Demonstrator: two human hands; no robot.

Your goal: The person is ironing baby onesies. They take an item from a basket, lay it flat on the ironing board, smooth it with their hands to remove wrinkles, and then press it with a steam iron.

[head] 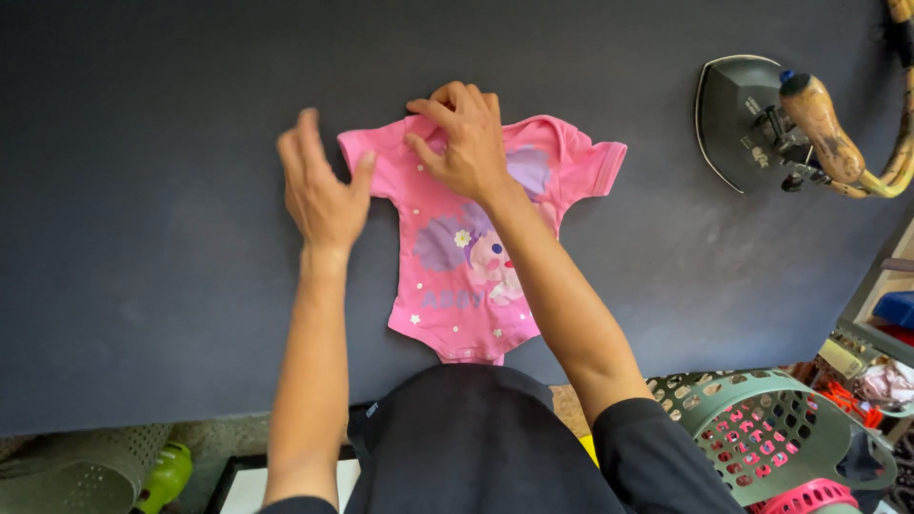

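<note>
A small pink baby bodysuit [476,276] with a cartoon print lies flat on the dark ironing surface [152,238], neck end away from me. My right hand [464,139] presses on its collar area, fingers pinching the fabric near the neckline. My left hand [321,186] hovers beside the left sleeve, fingers spread and thumb near the sleeve edge, holding nothing.
A heavy dark iron [752,119] with a wooden handle rests at the surface's far right. A green perforated laundry basket [776,428] stands at the lower right, next to shelves with cloth. Another grey basket [76,471] sits at the lower left.
</note>
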